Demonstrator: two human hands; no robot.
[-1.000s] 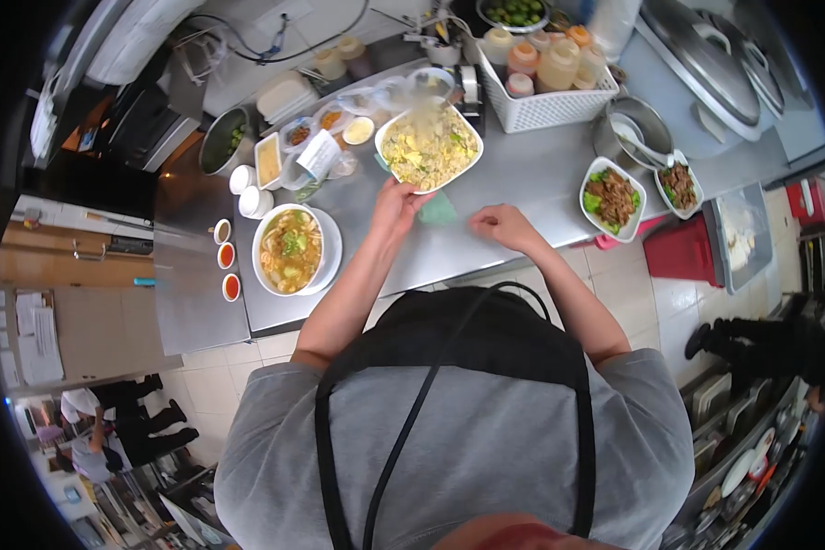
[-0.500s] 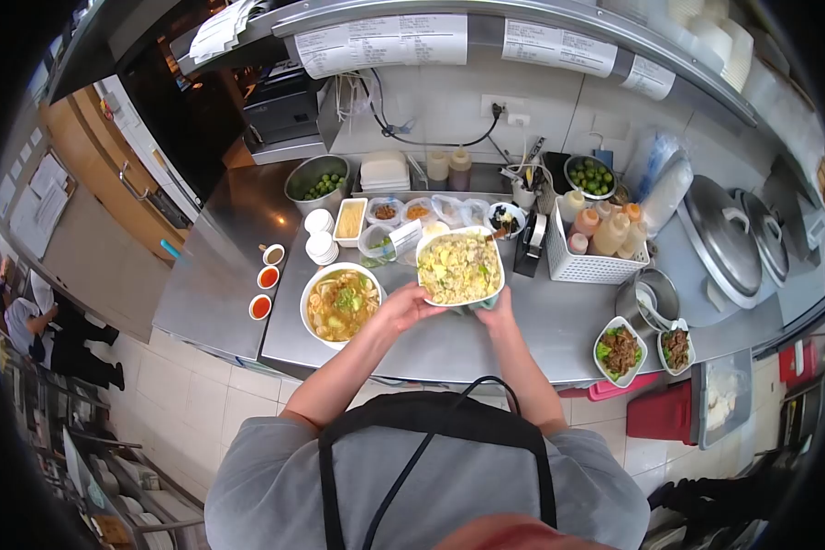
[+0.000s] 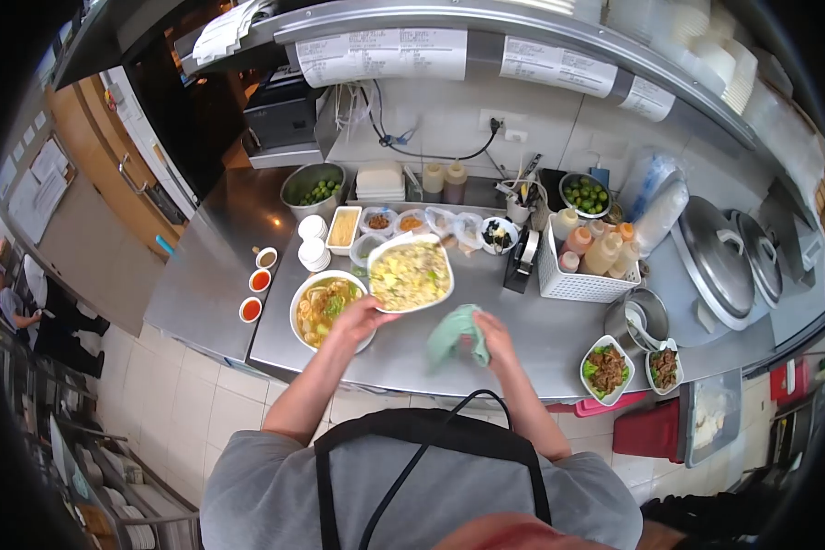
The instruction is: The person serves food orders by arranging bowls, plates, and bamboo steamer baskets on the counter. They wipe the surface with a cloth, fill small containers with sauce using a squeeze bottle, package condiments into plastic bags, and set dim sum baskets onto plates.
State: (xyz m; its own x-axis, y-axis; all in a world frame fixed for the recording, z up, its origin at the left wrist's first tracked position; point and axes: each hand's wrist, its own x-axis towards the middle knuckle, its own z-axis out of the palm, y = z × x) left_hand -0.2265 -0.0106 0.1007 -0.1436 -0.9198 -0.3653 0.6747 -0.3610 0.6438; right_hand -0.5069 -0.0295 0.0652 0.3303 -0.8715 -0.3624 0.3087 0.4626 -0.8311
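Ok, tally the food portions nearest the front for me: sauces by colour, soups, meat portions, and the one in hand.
Red sauces: 2
Brown sauces: 1
Soups: 1
Meat portions with greens: 2
Yellow-flecked portion held by the left hand: 1
Total: 7

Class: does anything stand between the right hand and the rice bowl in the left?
Yes: the green cloth in the right hand occupies part of the gap toward the rice bowl. Nothing else visible intervenes.
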